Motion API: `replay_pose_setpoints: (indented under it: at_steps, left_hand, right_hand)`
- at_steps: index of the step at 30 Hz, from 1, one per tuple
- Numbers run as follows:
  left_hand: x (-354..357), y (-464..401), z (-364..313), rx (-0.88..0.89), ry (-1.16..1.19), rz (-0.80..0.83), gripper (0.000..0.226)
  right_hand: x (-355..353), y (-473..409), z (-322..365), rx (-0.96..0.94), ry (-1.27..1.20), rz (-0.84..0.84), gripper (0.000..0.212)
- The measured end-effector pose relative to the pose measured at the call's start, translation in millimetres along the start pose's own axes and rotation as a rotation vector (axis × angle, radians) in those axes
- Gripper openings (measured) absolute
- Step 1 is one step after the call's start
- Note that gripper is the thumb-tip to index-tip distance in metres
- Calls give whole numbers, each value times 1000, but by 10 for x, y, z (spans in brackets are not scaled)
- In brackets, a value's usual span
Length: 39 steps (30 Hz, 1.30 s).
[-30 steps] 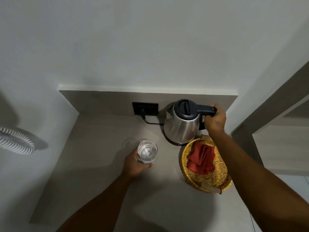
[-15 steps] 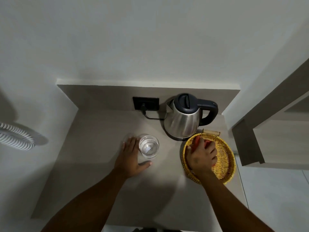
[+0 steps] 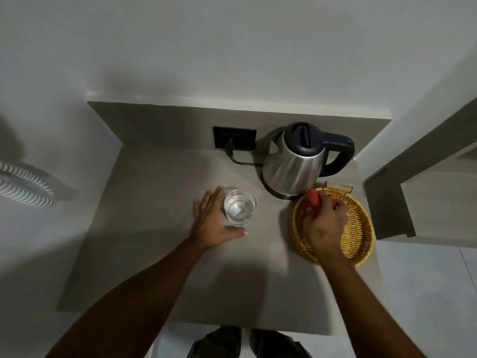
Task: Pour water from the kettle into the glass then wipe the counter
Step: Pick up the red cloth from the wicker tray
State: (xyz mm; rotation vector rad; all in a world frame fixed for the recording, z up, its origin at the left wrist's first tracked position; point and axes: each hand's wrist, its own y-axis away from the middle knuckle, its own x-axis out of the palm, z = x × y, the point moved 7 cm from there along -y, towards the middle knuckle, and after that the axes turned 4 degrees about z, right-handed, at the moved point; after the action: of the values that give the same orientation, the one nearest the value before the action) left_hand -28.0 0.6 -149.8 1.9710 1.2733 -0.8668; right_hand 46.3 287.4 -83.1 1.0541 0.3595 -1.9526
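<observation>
One grey counter, white walls

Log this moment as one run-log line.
phase: fetching cloth | right hand: gripping red cloth in basket | left hand: open beside glass | kettle: upright on base

wicker basket right | wall socket plugged | ribbed hose left
</observation>
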Motion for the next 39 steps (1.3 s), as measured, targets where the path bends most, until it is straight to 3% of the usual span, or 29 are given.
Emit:
replay_pose_setpoints:
  at_steps: [4,7,11,16,19,22,25,28,31,34,39]
  left_hand:
    - [-156,-95,-297,67,196,-137,87]
    - [-227,-67,-184,27,305,-170,85]
    - [-512,175,175,37,384,-232,79]
    - [-923,629,517,-52,315,-349,70]
    - [-1100,757,636,-127,292,-402,66]
    - [-1136,766,718,-137,304,-381,67]
    - [-1112,737,654,-93,320,-348,71]
    - [-1119,743,540,-69,299,-339,72]
    - [-1156,779,514,-24,284,-329,72]
    - [-1135,843,607,-37,276,-313,77]
    - [-1090,878,659,-53,297,-261,72]
  right_hand:
    - [390,624,461,-264,-64,43,52]
    - [835,955,369,-314,160,177,64]
    - [1365,1293,229,-422,323,346,63]
    - [1908,988,1096,-733,319,387,52]
    - [1837,426,1265,-667,322,336,48]
    - [1523,206,894,-490,307,251,45]
    - [1290,629,371,-411,295,235,48]
    - [1395,1363,147,-485,285,318,54]
    - [1686,1557,515,-632,263,403,50]
    - [1890,1083,1115,-770,305,389,45]
    - [1550,319,936,-487,293,228,40]
